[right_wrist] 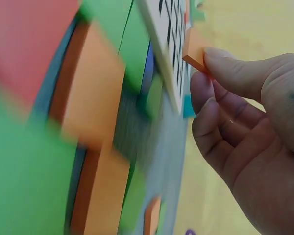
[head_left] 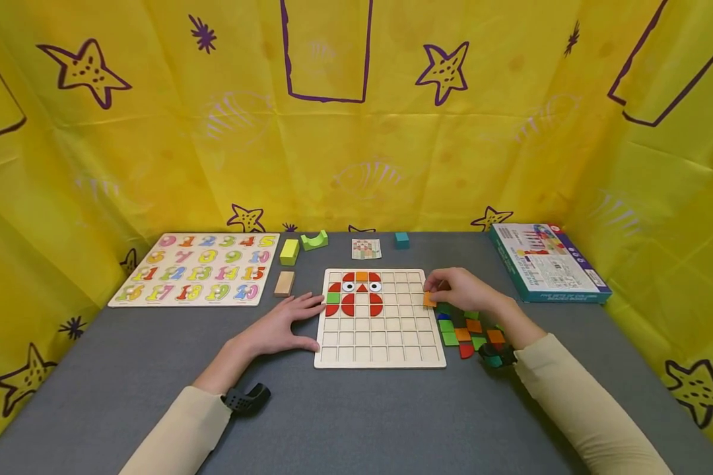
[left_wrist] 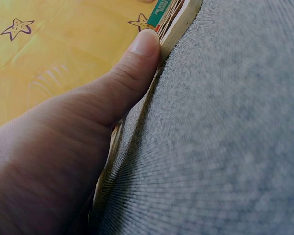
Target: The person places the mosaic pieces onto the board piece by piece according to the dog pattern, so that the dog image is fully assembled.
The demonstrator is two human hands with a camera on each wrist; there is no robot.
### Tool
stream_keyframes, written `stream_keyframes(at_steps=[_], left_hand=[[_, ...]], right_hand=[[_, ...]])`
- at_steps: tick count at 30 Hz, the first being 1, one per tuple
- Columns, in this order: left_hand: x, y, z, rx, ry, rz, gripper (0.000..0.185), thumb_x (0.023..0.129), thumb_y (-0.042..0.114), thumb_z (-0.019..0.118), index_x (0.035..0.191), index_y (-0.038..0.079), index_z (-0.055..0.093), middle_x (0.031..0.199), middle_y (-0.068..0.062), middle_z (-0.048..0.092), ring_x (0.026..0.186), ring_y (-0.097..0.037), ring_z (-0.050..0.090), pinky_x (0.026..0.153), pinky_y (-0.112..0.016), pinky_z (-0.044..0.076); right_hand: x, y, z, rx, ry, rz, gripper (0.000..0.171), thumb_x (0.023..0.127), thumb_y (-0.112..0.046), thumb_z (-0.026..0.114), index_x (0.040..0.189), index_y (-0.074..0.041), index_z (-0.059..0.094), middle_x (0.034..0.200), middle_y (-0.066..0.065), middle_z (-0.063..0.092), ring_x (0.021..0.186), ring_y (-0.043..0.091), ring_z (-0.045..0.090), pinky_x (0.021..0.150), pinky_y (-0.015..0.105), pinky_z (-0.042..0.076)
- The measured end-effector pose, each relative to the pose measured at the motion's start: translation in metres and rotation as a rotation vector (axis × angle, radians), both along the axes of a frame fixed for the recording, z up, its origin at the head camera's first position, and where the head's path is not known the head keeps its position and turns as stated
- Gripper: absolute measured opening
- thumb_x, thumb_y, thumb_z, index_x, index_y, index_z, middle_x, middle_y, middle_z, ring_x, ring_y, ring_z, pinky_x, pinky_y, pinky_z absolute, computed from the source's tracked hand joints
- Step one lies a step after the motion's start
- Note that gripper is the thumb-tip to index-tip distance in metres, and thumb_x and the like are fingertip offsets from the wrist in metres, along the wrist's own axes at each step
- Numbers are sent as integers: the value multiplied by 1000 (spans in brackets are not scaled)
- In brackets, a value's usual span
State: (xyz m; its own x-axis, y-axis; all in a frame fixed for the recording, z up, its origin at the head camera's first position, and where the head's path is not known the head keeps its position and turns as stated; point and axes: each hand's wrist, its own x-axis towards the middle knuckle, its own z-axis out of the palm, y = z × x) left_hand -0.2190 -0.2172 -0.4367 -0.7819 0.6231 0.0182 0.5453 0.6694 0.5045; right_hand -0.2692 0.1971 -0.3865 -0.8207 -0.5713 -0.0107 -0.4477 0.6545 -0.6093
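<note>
A wooden grid board (head_left: 392,340) lies in the middle of the table. Red, white, orange and green tiles (head_left: 362,297) fill some of its upper-left cells, among them two round eye pieces. My left hand (head_left: 282,328) rests at the board's left edge with its fingers spread; in the left wrist view the thumb (left_wrist: 132,63) lies along that edge. Thumb and fingertips of my right hand (head_left: 466,290) pinch an orange square tile (right_wrist: 196,49) by the board's right edge. Below that hand lies a loose pile of green, orange, red and blue tiles (head_left: 462,334).
At the back left lies a number puzzle board (head_left: 202,270). Near it are a yellow-green block (head_left: 289,252), a green arch block (head_left: 314,240) and a plain wooden block (head_left: 284,284). Behind the grid are a picture card (head_left: 366,249) and a blue cube (head_left: 401,240). A box (head_left: 549,264) lies at right.
</note>
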Motion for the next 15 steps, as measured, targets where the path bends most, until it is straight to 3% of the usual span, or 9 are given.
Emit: stream_keyframes(at_steps=[15], left_hand=[[2, 1, 2, 18, 20, -5, 91, 82, 57, 78, 152, 8, 47, 161, -8, 36, 150, -37, 21, 120, -58, 11]], right_hand=[[-5, -80, 1, -32, 9, 129, 9, 95, -4, 70, 104, -8, 70, 92, 0, 64, 83, 18, 56, 74, 31, 51]])
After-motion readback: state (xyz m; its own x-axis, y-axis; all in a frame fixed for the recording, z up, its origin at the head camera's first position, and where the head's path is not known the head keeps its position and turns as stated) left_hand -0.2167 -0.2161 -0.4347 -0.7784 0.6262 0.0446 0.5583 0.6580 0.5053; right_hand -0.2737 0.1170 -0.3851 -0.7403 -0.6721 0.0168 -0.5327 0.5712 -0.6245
